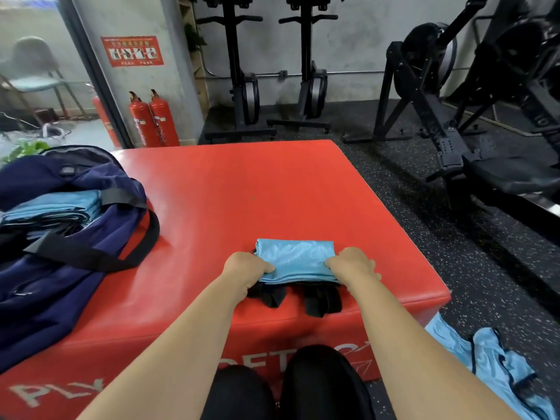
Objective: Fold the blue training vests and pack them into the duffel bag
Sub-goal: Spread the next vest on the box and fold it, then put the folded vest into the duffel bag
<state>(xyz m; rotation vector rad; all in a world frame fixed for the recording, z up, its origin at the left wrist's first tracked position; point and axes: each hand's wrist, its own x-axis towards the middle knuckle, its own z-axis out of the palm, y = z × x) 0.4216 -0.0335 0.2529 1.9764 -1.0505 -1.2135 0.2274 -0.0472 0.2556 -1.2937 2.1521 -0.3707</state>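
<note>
One red plyo box carries a navy duffel bag, open at its left with folded blue vests inside; near the front edge lies a folded blue training vest; left hand and right hand each pinch its near edge.

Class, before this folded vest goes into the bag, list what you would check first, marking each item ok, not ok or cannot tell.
1. Left hand and right hand both grip the folded vest: ok.
2. Fold tidy: black trim sticks out at the near edge: not ok.
3. Duffel bag open, stacked vests showing inside: ok.
4. Bag opening free: black handle straps lie across it: not ok.
5. Room left in the bag: cannot tell.
6. All vests folded: loose vests lie on the floor: not ok.
</note>
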